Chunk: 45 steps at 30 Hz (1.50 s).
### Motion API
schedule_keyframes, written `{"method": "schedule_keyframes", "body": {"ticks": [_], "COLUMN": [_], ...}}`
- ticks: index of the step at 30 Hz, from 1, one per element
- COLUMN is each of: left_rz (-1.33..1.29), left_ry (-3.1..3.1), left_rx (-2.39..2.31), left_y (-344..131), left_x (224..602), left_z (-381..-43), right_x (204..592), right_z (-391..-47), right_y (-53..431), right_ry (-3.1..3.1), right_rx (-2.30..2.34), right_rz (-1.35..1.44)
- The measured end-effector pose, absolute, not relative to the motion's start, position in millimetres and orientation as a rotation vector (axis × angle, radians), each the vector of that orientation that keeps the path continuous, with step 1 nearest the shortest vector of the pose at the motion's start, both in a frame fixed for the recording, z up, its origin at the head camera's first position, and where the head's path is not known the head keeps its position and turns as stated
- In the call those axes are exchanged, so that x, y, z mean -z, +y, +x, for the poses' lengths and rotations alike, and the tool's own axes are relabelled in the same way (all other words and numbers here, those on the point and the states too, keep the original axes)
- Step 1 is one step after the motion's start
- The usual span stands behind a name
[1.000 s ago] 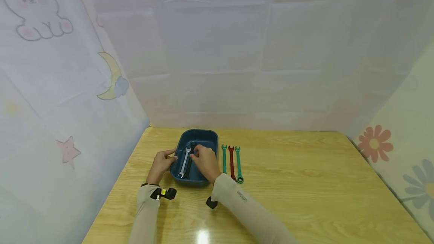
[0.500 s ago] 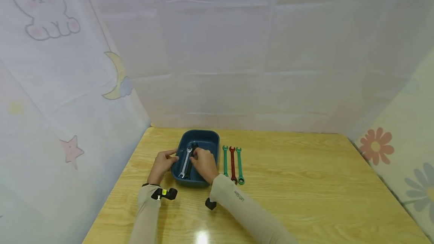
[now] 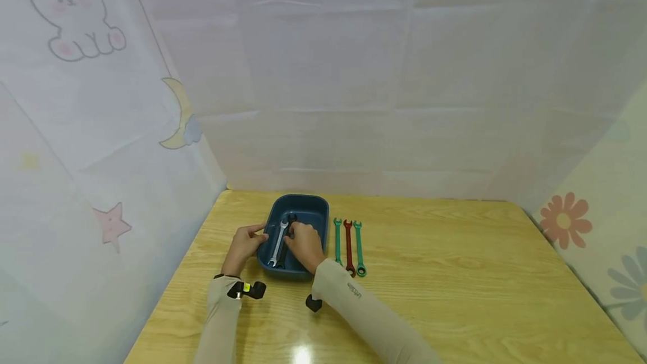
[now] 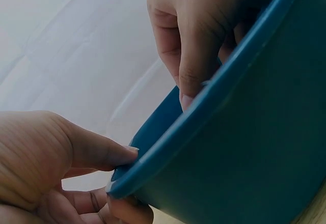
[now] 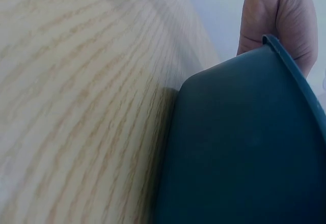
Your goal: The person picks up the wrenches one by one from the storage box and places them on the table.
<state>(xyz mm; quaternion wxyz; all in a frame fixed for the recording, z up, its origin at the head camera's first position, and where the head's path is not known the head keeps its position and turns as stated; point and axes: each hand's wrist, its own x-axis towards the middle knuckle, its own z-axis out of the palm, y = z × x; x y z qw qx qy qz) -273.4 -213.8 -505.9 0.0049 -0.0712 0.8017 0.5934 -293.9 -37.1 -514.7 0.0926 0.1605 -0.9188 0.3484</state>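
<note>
My left hand (image 3: 241, 249) holds the left rim of a dark blue bin (image 3: 303, 204), and in the left wrist view its thumb (image 4: 104, 150) lies inside the wall with fingers below the rim. My right hand (image 3: 305, 245) reaches down into the bin, its thumb and fingers pinching a black wrench (image 3: 281, 256) around the middle. Against that wrench's left side lies a silver wrench (image 3: 277, 245), slanting the same way. From the left wrist view, the bin wall (image 4: 229, 158) hides the right hand's fingertips. The bin's outer wall (image 5: 229, 142) fills much of the right wrist view.
Right of the bin, a green wrench (image 3: 337, 240), a red wrench (image 3: 349, 246) and another green wrench (image 3: 359, 247) lie side by side on the wooden table (image 3: 455, 268). Pale printed sheets (image 3: 323, 139) stand behind the table and along both sides.
The head view has turned slightly left, so everything sits a little further right in it. Both hands keep their places at the bin, and the wrenches lie as before.
</note>
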Motion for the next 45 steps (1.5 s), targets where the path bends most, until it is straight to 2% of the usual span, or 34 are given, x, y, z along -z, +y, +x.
{"method": "schedule_keyframes", "body": {"ticks": [45], "left_rz": [-0.243], "left_ry": [2.513], "left_rx": [-1.859], "left_y": [-211.4], "left_x": [506.5], "left_z": [-275.3], "right_x": [522.7], "right_z": [-308.8], "right_y": [-47.1], "right_ry": [-2.931], "right_rx": [-0.801], "right_rz": [0.512]}}
